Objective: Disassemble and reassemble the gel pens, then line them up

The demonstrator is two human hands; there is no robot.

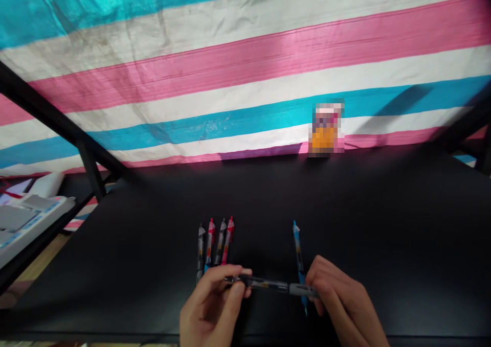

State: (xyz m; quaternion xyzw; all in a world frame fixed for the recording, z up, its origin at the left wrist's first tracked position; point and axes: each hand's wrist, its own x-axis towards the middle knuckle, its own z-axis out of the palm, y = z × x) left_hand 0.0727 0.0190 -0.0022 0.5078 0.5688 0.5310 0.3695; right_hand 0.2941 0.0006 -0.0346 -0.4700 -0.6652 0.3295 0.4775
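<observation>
Held level between both hands is a black pen (268, 284) with a clear barrel and a grey grip. My left hand (215, 303) pinches its clip end between thumb and fingers. The grey grip end is in the closed fingers of my right hand (341, 298). Beneath that end, a blue pen (297, 247) lies on the table and is partly covered by the held pen. Beyond my left hand, black pens (200, 250) and red pens (210, 237) lie side by side, their lower ends partly hidden by the hand.
The pens lie on a black table (153, 199). At its back edge stands a pixelated orange item (324, 138), before a striped tarp (192, 96). Black frame bars (90, 168) rise at the left, with a white device (30, 219) beyond them.
</observation>
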